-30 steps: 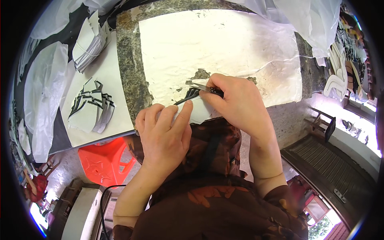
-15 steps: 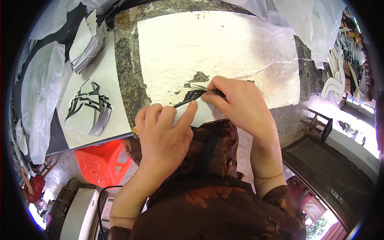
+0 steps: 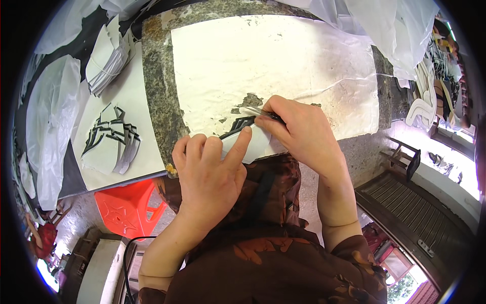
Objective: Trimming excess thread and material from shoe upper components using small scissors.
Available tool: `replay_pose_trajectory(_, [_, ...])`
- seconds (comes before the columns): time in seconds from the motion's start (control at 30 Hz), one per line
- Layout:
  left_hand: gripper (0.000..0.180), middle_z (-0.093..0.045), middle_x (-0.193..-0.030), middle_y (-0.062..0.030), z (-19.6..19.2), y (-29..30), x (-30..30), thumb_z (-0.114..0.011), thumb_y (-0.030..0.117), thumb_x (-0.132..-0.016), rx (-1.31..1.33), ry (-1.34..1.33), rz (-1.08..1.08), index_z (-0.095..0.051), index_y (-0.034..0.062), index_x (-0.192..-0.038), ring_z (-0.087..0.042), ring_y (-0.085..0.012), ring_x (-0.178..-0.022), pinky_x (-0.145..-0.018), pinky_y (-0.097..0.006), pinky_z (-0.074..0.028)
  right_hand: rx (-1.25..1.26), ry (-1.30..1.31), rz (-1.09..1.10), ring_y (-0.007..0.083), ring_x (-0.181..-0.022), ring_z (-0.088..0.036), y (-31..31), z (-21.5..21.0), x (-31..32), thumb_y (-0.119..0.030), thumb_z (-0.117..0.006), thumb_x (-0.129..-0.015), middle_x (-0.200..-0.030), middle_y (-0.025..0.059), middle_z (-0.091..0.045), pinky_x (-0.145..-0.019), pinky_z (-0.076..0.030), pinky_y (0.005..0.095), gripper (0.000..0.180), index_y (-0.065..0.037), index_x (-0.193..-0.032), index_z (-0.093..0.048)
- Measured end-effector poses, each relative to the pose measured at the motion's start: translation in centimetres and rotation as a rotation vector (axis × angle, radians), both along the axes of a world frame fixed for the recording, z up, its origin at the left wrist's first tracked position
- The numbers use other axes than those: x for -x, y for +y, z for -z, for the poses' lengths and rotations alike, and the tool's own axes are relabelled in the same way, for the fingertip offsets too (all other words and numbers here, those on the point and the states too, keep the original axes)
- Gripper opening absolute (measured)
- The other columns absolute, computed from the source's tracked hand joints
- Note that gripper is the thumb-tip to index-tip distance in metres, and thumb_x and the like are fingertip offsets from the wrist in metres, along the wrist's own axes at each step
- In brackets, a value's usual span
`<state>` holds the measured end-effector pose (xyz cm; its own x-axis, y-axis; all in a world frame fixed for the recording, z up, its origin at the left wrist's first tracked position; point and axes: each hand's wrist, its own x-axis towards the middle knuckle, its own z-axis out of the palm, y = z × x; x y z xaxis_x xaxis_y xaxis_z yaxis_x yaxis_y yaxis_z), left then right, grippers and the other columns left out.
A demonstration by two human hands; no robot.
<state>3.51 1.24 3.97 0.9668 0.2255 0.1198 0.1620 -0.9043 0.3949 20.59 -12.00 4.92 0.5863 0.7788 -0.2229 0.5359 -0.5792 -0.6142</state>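
**Two hands work a white cut piece on the paper-covered counter**

The white sheet spread over the speckled stone counter serves as the landmark. At its near edge lies a small white cut piece with a dark border strip along its upper edge. The left hand rests on it with fingers mostly extended, the index finger pressed flat along the piece and pinning it down; it grips nothing. The right hand is closed around a thin metal tool, whose tip points left toward the dark border; whether the tip touches the piece cannot be told. Just beyond the tool, the sheet's surface is torn away in small ragged patches that show grey beneath.

Left of the sheet, past a bare strip of stone, a pale board carries a fanned stack of white pieces edged in black. Farther along the board, toward its far end, is a second bundle of similar pieces. Clear plastic wrapping lies heaped left of the board, and more clear plastic spills over the sheet's far right corner. Below the board, near the person, stands a red plastic stool.
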Motion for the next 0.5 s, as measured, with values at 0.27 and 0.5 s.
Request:
replay_pose_trajectory(0.27, [0.049,-0.053,-0.103,-0.0062,1.5,-0.2,1.0,-0.075,0.012,-0.076,0.017,-0.079,-0.042,-0.075,0.0195,-0.125,-0.054,-0.0297,-0.106,-0.105,-0.054,-0.042,-0.104,-0.003,-0.037,0.0336,-0.07,-0.065,-0.5,0.6,-0.1,-0.024,-0.074,-0.095,-0.078,0.0135,-0.067,-0.063,-0.05,0.04,0.021,-0.004,-0.095,-0.065])
replay_pose_trajectory(0.5, [0.049,-0.053,-0.104,-0.0066,1.1,-0.1,0.9,-0.076,0.015,-0.077,0.003,-0.074,-0.025,-0.075,0.0191,-0.126,-0.054,-0.0295,-0.107,-0.106,-0.055,-0.042,-0.211,-0.114,-0.107,0.0337,-0.074,-0.066,-0.9,1.0,0.0,-0.012,-0.075,-0.087,-0.083,0.0112,-0.067,-0.065,-0.051,0.0406,0.016,-0.007,-0.098,-0.065])
